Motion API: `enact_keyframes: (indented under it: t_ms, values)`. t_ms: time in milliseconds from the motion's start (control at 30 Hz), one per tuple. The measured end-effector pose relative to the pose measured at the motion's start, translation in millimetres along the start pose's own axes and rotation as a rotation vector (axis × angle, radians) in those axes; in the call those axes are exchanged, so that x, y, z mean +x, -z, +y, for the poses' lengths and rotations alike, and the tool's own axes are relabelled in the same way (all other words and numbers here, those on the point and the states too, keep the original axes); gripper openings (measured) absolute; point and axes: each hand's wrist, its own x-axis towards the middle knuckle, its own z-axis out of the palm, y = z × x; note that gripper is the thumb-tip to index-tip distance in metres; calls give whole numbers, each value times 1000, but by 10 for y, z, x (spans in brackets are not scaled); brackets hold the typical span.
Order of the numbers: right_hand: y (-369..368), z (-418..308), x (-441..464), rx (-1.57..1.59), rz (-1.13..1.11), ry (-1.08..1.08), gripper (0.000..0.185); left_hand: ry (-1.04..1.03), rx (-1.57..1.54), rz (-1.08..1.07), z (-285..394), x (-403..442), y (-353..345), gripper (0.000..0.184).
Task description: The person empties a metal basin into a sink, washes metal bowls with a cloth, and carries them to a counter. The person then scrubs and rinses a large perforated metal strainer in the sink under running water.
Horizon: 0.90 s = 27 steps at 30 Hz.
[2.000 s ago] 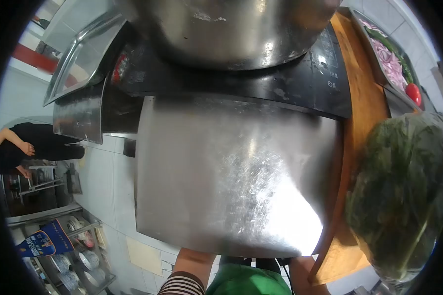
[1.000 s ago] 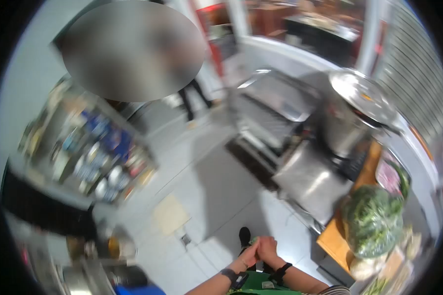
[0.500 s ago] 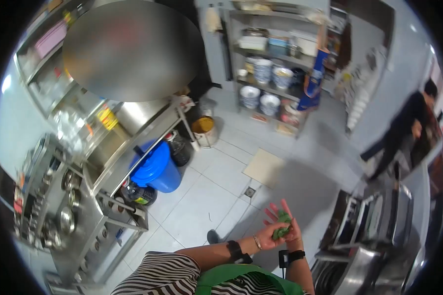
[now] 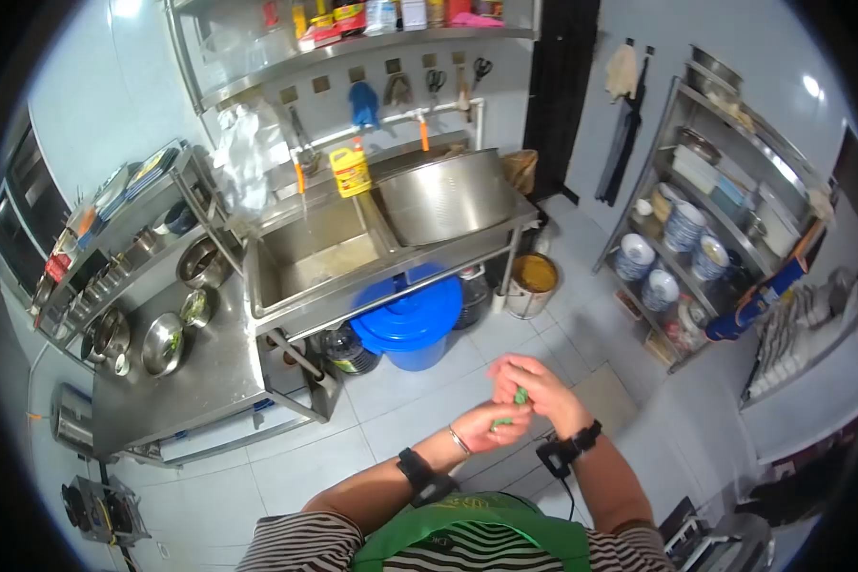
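Cloth [image 4: 521, 396] (green, mostly hidden) is gripped by the closed left hand [image 4: 491, 427] and curled right hand [image 4: 538, 388]. Both are nearer than the blue bucket [image 4: 405, 324].

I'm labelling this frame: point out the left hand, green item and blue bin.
Left hand [image 4: 493, 427], head view: its middle.
Green item [image 4: 521, 396], head view: visible bit.
Blue bin [image 4: 410, 319], head view: lid.

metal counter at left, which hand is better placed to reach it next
Left hand, probably: it is nearer the metal counter than the right hand. They meet around something green, though.
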Motion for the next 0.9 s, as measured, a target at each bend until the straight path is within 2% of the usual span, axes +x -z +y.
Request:
enact_keyframes:
  t_ms: [67,133,300,333,367,433,467,500,533,567,633,667,733,767,833,900]
  values:
    - [-19,-73,711,-43,-103,-65,24,-36,-39,22,511,-132,243,23]
    - [-123,-230,1475,-117,-189,-62,24,-98,29,196,1066,-279,517,28]
    - [-314,-573,3388,-313,-354,23,25,-338,211,393,2615,-482,1177,15]
    - [-329,-588,3781,-311,-336,65,25,-395,293,558,2922,-479,1280,14]
    - [-334,-559,4155,-307,-317,106,25,-447,312,616,3189,-451,1628,12]
    - [-267,-465,4871,-231,-334,64,26,-535,412,865,3729,-418,1867,13]
    - [-251,-461,5284,-162,-312,33,28,-575,409,897,3997,-378,2044,13]
    - [-230,-425,5651,-165,-359,24,28,-559,468,1075,4243,-324,2404,11]
    - [-185,-322,5942,-126,-293,2,27,-518,514,1255,4419,-323,2743,13]
    - [-119,-206,6186,-86,-209,-26,26,-519,491,1278,4523,-324,3024,13]
    - [-18,28,6650,-55,-189,-63,25,-567,1093,1791,4707,-190,3419,23]
    - [10,174,6856,-83,-107,-53,26,-558,1067,1789,4798,-154,3540,23]
    - [18,337,7139,-105,7,-80,29,-264,1150,1882,4959,-269,3579,34]
    - [32,428,7256,-122,2,-111,29,-258,1108,1886,4998,-287,3621,34]
    - [-25,556,7410,2,82,-147,28,-181,1021,2036,5031,-340,3748,34]
    - [-92,648,7524,0,149,-209,26,-155,1025,2061,5087,-414,3898,34]
